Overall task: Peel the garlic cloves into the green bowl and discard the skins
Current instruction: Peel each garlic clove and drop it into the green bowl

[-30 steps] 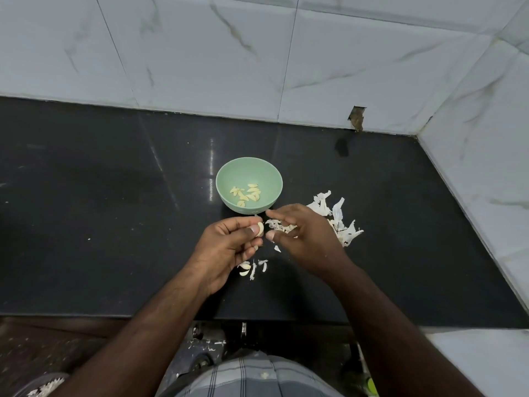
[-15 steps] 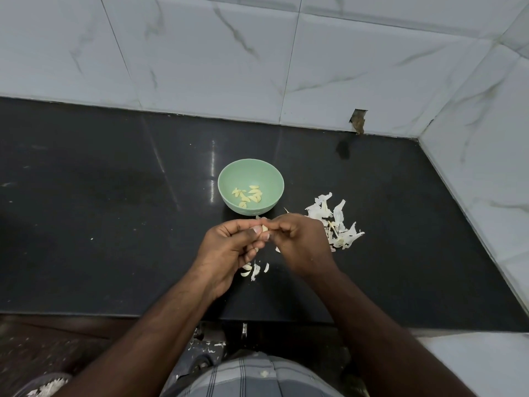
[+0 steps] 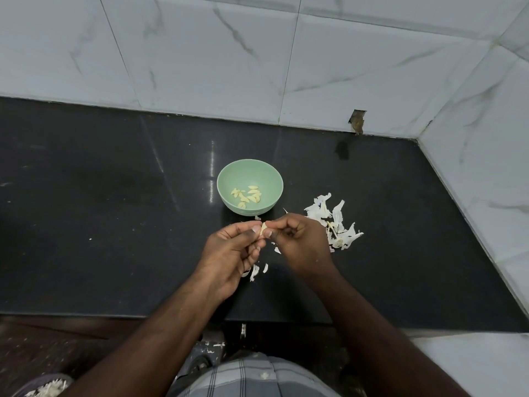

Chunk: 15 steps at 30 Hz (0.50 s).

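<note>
White marble-look tiles back a black worktop (image 3: 114, 224). On it sits a green bowl (image 3: 250, 170) with peeled cloves (image 3: 246, 194) lying in its bottom. Just in front of the bowl, the left hand (image 3: 229, 253) and right hand (image 3: 300, 242) meet, both pinching one garlic clove (image 3: 263, 229) between thumb and fingertips. Loose skins (image 3: 335, 222) are heaped to the right of the bowl, with a few scraps (image 3: 256, 270) under the hands.

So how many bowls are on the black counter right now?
1: a small round pale-green bowl sits mid-counter, just beyond both hands, with peeled garlic cloves inside. No other bowl shows; at the bottom-left edge something is cut off.
</note>
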### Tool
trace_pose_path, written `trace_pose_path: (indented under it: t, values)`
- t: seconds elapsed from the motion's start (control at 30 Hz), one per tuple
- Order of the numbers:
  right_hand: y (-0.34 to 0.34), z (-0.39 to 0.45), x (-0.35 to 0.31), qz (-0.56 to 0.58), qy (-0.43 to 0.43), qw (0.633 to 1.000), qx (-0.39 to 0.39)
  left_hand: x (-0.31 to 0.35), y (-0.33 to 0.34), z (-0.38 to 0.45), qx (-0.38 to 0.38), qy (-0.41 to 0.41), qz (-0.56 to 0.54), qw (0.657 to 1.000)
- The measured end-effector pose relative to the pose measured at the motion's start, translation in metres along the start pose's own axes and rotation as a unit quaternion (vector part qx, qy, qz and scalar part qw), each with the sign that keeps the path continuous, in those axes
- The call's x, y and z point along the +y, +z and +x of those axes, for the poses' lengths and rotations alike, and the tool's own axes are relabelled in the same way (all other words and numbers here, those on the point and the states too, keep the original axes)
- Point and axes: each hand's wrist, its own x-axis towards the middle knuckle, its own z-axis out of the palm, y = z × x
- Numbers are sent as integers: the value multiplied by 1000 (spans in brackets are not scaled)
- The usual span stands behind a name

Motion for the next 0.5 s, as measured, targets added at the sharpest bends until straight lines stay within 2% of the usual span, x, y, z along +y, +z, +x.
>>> trace_pose_path:
  t: [0.17, 0.23, 0.33, 0.5]
  values:
    - [-5, 5, -5, 91, 59, 994, -33, -3, -1, 3, 10, 94, 123, 988]
    - [-6, 6, -6, 91, 66, 992, -49, -1, -2, 3, 12, 123, 166, 978]
    - [-5, 6, -6, 99, 68, 992, -38, -1, -1, 4, 11, 131, 180, 975]
    - [-8, 2, -12, 229, 128, 964, -43, -2, -2, 6, 13, 137, 176, 975]
